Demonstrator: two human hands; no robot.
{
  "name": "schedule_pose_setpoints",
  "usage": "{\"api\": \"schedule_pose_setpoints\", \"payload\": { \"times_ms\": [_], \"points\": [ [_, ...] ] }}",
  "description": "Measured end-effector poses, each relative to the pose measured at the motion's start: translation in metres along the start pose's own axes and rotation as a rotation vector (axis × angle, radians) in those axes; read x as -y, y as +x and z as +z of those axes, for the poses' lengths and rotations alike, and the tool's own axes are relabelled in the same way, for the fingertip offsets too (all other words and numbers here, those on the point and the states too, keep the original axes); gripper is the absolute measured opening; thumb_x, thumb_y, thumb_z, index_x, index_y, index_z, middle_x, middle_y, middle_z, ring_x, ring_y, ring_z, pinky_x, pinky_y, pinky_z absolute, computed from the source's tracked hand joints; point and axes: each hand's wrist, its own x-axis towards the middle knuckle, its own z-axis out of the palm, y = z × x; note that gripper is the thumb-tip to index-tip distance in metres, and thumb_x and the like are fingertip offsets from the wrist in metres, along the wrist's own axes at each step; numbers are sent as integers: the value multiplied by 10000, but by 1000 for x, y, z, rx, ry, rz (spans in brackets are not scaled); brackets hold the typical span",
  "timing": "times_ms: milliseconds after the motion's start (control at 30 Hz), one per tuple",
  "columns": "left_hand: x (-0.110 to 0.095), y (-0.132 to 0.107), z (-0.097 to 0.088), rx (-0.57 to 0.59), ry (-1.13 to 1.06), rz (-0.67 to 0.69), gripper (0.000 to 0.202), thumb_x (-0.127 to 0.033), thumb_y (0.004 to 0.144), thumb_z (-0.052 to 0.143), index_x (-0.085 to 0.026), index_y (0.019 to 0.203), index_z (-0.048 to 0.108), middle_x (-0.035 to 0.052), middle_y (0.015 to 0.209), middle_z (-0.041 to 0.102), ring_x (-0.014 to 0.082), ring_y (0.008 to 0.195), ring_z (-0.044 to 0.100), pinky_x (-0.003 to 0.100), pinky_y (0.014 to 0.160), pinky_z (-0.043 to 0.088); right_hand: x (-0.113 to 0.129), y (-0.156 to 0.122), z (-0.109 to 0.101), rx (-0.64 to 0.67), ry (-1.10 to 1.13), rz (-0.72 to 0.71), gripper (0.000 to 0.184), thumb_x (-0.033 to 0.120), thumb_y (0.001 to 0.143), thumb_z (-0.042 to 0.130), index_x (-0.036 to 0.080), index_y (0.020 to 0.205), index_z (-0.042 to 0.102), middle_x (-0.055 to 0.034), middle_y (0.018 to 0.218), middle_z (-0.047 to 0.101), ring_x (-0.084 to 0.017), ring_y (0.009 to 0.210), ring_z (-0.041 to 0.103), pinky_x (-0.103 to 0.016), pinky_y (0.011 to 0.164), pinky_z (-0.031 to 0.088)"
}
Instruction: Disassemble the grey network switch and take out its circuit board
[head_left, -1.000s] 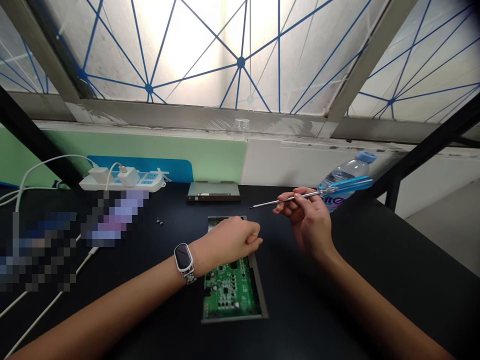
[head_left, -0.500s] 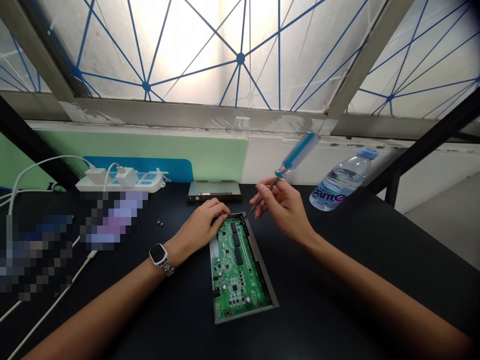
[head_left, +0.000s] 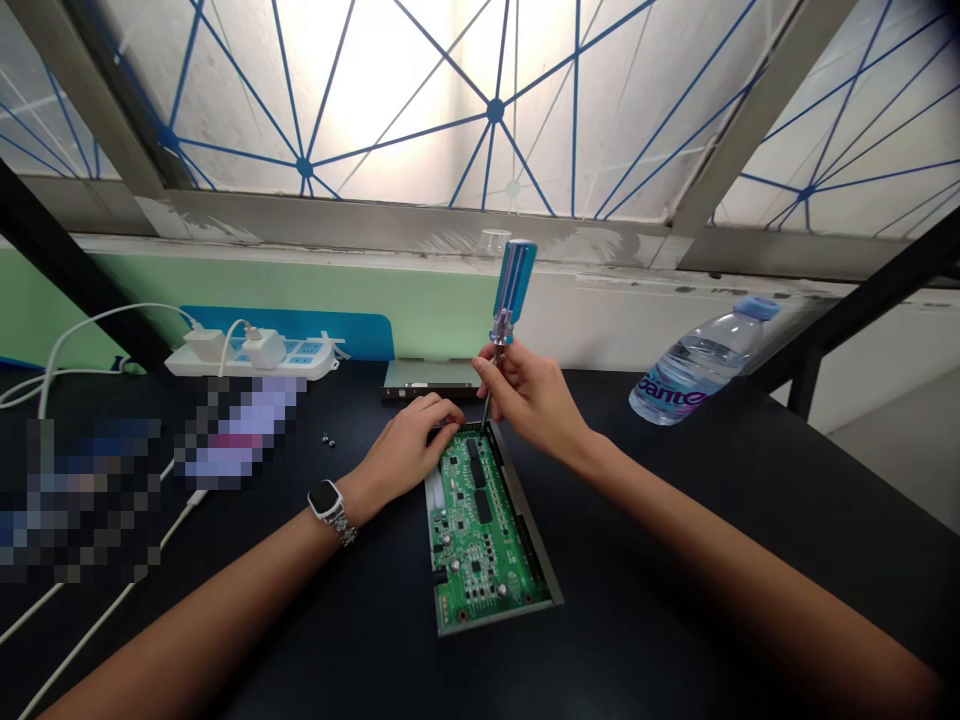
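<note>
A green circuit board (head_left: 491,545) in a shallow metal tray (head_left: 531,520) lies lengthwise before me on the table. With fingers curled over its far left corner, my left hand (head_left: 409,440) grips the board; the fingertips are partly hidden. My right hand (head_left: 529,395) pinches the shaft of a screwdriver (head_left: 514,285) with a blue and clear handle. The screwdriver stands nearly upright, its tip down at the board's far right corner. Whether the tip sits in a screw is too small to tell.
Small screws (head_left: 328,440) lie left of my left hand. Behind the board is a flat metal cover (head_left: 431,378). A water bottle (head_left: 694,365) leans at the right. A power strip (head_left: 300,355) with plugs and white cables, and a blurred-out phone-like thing (head_left: 247,435), are at the left.
The screwdriver has swung from a rightward slant to nearly upright, and my right hand has moved left toward the board's far corner. My left hand keeps its place on the board.
</note>
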Motion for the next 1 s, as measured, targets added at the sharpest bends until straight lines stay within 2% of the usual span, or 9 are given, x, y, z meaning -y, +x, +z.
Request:
{"api": "schedule_pose_setpoints", "payload": {
  "times_ms": [267,1000],
  "points": [
    [-1,-1,0,-5,-5,-5,134,-171,999,525,-227,1007,647,35,1014,643,206,933,609,323,824,470,-6,-6,-3,-14,71,11,222,409,1007,593,187,994,595,28,680,648,-95,478,606,-236,487,493],
    [0,-1,0,5,0,-8,142,-214,1015,508,-230,1014,649,43,1015,642,209,910,607,335,797,475,-6,-4,-5,32,94,35,270,426,1015,570,175,1105,617,1,736,685,-107,497,629,-255,513,522]
  ]
}}
